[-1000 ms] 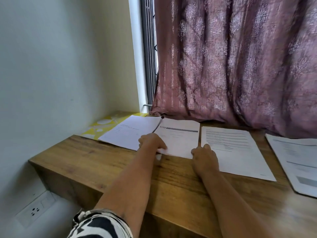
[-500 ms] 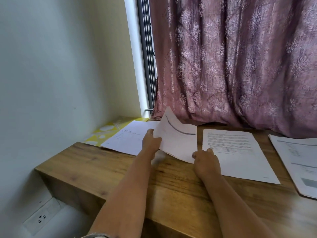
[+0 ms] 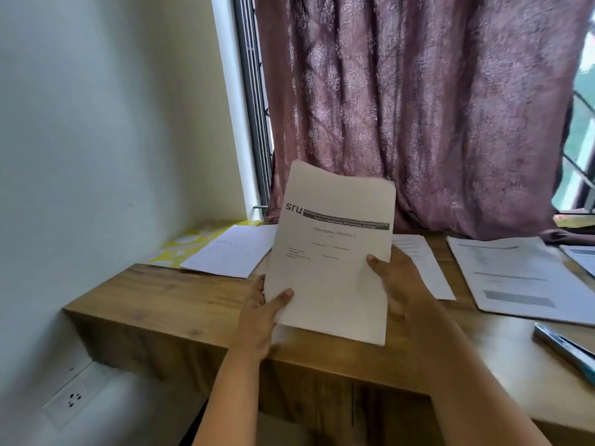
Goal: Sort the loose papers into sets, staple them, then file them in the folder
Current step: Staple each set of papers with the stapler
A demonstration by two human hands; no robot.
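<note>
Over the wooden desk (image 3: pixel 180 304), both hands' fingers grip papers (image 3: pixel 331 252) headed "sru".

Brown wood-grain desk (image 3: pixel 180 304) is set against the wall. White printed sheets (image 3: pixel 231 252) (image 3: pixel 421 265) (image 3: pixel 515 278), a yellow patterned folder (image 3: pixel 186 243) and a blue-silver stapler (image 3: pixel 566 349) are laid on it.
</note>
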